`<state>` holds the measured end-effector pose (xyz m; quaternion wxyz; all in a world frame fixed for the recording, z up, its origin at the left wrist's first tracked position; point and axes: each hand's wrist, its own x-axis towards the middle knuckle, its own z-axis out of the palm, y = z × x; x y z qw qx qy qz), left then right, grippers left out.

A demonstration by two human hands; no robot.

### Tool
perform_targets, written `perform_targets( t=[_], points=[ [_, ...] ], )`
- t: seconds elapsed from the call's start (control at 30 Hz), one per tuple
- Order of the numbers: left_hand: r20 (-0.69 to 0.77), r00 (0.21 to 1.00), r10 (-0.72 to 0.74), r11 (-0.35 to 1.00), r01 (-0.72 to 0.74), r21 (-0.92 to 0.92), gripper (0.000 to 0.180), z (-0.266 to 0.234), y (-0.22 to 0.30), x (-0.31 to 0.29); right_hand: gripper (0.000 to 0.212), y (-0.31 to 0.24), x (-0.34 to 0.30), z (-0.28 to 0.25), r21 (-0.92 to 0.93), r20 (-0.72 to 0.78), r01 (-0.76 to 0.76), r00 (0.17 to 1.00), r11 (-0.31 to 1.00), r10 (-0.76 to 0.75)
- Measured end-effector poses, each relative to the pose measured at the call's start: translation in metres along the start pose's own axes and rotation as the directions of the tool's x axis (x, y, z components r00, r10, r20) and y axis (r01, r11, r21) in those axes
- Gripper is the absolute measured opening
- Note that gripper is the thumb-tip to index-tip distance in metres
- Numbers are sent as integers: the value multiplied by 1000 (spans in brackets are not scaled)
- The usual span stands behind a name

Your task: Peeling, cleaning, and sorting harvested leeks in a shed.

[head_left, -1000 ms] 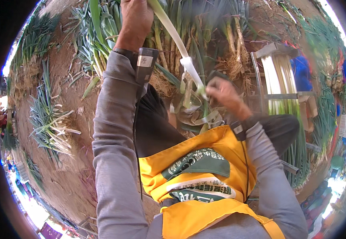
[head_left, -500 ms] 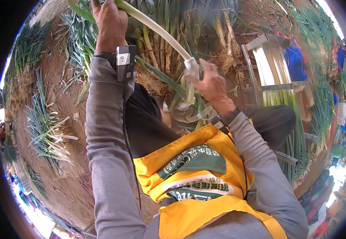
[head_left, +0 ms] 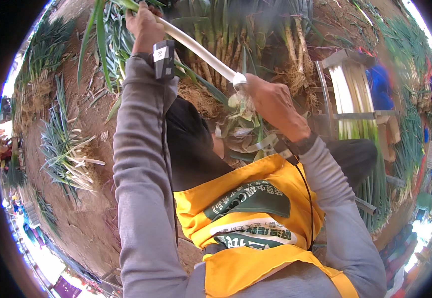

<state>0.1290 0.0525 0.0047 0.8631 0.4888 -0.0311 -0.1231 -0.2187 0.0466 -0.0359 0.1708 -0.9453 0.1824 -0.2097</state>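
Note:
My left hand (head_left: pixel 145 27), at the upper left, is closed around the upper part of a long green onion (head_left: pixel 198 48). Its green leaves hang past that hand, and the bare white stalk slants down to the right. At the root end my right hand (head_left: pixel 274 103) has its fingers closed, pinching the onion's tip; the fingertips are partly hidden. Below that tip, pale peelings (head_left: pixel 243 126) lie in a loose heap between my legs.
Unpeeled green onions with roots (head_left: pixel 226 39) lie ahead of me. A metal rack (head_left: pixel 355 115) at my right holds white, peeled stalks (head_left: pixel 349 89). A small bunch (head_left: pixel 69 154) lies on the dirt ground (head_left: pixel 94 218) at left. Blue plastic (head_left: pixel 380 87) is beside the rack.
My right hand, earlier with fingers apart beside the root end, is now closed on it. My left hand has shifted slightly right and down. The stalk looks straighter.

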Motion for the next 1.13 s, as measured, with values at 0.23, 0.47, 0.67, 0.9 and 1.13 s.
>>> perform_targets(
  t=[0.23,0.47,0.67,0.9,1.13],
  points=[
    [-201,980,-12,1000,17,24,22,-62,1,56,18,-51,-44,-44,-27,-73,144,987,989,-146],
    [-110,985,133,981,-147,-130,29,-34,19,32,30,17,-86,-26,-76,196,-367,906,927,375],
    [36,985,167,978,-161,-134,25,-15,36,6,38,-16,-8,-29,351,-113,-361,900,864,421],
    [205,978,-24,957,82,-280,24,-32,32,46,28,-18,13,-1,293,107,-128,989,948,101],
    [270,961,-64,968,125,-218,45,-42,22,57,24,-19,-10,10,414,-123,-141,970,899,209]
  ],
)
